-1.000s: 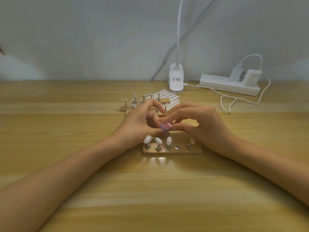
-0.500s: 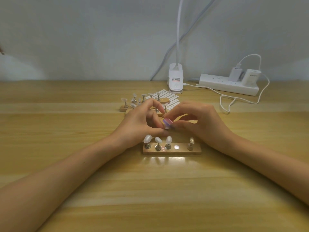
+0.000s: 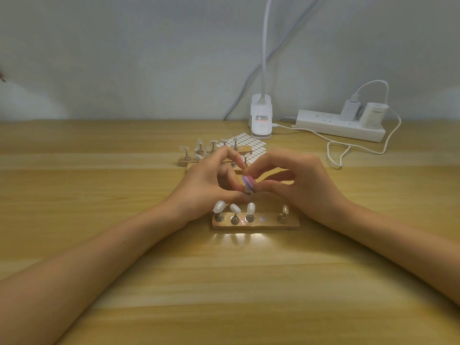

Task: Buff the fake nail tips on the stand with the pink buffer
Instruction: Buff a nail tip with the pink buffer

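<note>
The near wooden stand holds three white nail tips on metal pegs at its left and one peg at its right; the fourth seat is bare. Just behind the stand my right hand pinches the pink buffer between thumb and fingers, with its striped edge facing me. My left hand meets it from the left, thumb and forefinger curled round a small nail tip pressed against the buffer and mostly hidden by it.
Two more wooden stands with nail tips sit behind my hands, beside a white sticker sheet. A clip lamp base, a power strip with chargers and a looping white cable lie at the back right.
The buffer has risen a little and turned from lying flat to standing on edge between my fingers. Both hands have stayed behind the near stand.
</note>
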